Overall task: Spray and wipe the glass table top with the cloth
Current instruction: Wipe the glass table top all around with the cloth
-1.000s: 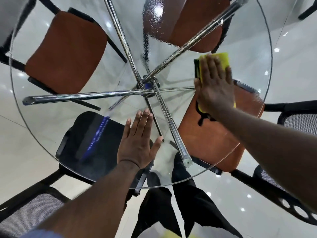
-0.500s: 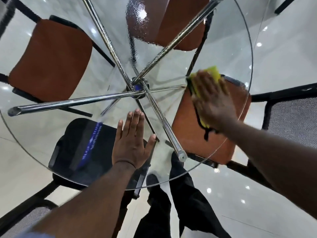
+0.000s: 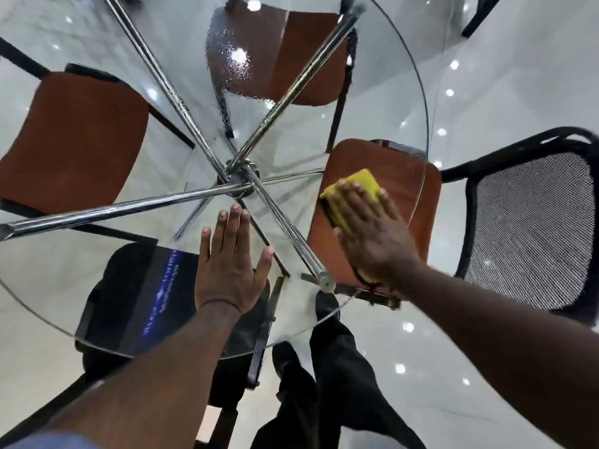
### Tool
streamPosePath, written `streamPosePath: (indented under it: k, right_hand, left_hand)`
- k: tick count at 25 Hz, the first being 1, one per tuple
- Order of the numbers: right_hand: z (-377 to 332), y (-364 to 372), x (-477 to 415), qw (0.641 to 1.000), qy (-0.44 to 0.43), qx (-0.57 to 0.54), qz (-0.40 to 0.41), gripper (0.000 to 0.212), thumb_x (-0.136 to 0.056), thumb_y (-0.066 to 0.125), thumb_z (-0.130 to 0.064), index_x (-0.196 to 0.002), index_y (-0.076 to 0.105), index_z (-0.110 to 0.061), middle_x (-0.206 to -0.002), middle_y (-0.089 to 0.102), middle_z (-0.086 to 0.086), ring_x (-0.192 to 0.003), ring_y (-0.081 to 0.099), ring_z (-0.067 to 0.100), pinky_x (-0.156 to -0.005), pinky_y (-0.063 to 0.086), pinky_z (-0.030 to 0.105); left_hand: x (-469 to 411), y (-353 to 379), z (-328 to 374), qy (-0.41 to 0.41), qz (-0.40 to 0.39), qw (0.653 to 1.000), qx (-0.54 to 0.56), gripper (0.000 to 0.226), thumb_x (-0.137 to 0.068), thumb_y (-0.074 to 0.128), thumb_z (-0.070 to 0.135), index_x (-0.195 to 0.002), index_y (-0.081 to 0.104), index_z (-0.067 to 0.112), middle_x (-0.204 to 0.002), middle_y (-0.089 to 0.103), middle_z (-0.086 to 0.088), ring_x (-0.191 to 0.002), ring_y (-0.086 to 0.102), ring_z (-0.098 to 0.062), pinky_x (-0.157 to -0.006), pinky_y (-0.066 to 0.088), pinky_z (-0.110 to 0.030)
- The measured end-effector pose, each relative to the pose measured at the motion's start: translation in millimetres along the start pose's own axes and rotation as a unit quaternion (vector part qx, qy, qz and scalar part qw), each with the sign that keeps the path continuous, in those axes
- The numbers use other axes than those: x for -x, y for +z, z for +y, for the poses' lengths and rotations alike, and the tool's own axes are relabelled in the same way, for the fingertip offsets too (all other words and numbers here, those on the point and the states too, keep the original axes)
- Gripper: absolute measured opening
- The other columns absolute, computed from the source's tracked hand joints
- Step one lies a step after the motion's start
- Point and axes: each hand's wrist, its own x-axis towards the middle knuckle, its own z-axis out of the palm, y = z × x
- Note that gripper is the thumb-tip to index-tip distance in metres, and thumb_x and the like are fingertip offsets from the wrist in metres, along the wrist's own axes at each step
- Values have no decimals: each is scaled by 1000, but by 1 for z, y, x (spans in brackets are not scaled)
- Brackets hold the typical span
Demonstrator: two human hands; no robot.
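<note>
I am wiping: my right hand [image 3: 372,234] presses the yellow cloth [image 3: 356,183] flat, fingers straight, by the table [image 3: 64,260]'s right edge. My left hand [image 3: 227,264] braces open near the front edge. Next I should sweep toward the far-edge droplets [image 3: 233,59].

It looks like an office meeting area: a round glass table [image 3: 402,92] on chrome legs [image 3: 97,210], ringed by mesh-backed chairs [image 3: 531,228] with orange seats [image 3: 71,140], on glossy pale floor tiles [image 3: 525,53].

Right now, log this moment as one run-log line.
phase: wiping | right hand: flat on yellow cloth, pressing it to glass table top | left hand: flat on glass | spray droplets: far side
</note>
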Motion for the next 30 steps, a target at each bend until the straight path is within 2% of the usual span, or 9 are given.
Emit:
streamPosePath:
  k: [2,5,9,13,16,21,25,28,30]
  right_hand:
    - [47,-3,-43,993,110,0,46,63,-115,28,-48,-172,18,-25,-180,14,2,-167,10,23,-133,15,56]
    - [94,-18,-95,962,267,-52,24,67,-112,25,-52,-172,4,-31,-181,1,-5,-167,0,17,-135,6,54]
    - [24,-16,-52,924,371,-87,27,71,-111,23,-54,-172,-2,-29,-181,-7,-3,-167,-7,21,-134,2,59]
    - [-34,-4,-3,942,328,-74,-6,73,-112,29,-52,-172,-6,-29,-181,-13,-3,-167,-11,21,-134,-2,56]
    - [22,-8,-48,960,273,-63,-4,70,-112,21,-55,-171,-9,-32,-180,-16,-4,-166,-14,21,-134,-2,56]
    - [92,-21,-132,938,337,-78,11,70,-111,16,-52,-171,-10,-26,-180,-15,1,-166,-15,23,-134,0,57]
    - [13,-21,-68,972,230,-55,-8,68,-114,18,-52,-170,-10,-28,-180,-13,0,-167,-11,22,-134,-1,56]
    - [-52,-7,-15,998,11,-32,-48,67,-114,30,-50,-173,6,-28,-181,1,0,-168,-2,22,-133,8,57]
    - [-43,-2,-39,986,-156,3,-49,65,-114,30,-52,-173,14,-29,-180,12,-1,-168,6,21,-135,6,52]
  left_hand:
    - [-1,2,0,7,10,1000,-6,81,-103,35,56,-166,10,12,-175,4,-4,-162,2,-21,-130,7,-51]
    - [0,2,0,15,26,999,-14,81,-102,37,55,-166,12,11,-175,6,-5,-162,2,-21,-130,1,-46]
    - [1,-2,-1,13,17,1000,-7,81,-102,33,56,-166,9,11,-175,1,-4,-162,-1,-21,-130,-2,-46]
    - [-1,-4,2,12,11,1000,-14,82,-102,34,55,-166,8,10,-175,1,-6,-162,1,-23,-130,0,-49]
    - [-2,-4,4,11,11,1000,-11,82,-102,34,54,-166,7,11,-175,1,-5,-162,0,-22,-130,0,-48]
    - [-2,-2,4,20,28,999,-14,82,-102,36,55,-166,11,9,-175,7,-7,-162,5,-24,-131,2,-49]
    - [0,-6,2,15,18,1000,-10,82,-102,33,55,-166,9,10,-175,2,-5,-162,2,-22,-130,-1,-47]
    - [-2,-5,3,9,11,1000,-16,83,-101,37,53,-166,11,9,-175,5,-6,-162,6,-24,-130,2,-49]
    - [-1,-4,2,13,7,1000,-19,82,-101,38,53,-166,12,8,-175,6,-7,-161,7,-25,-130,4,-51]
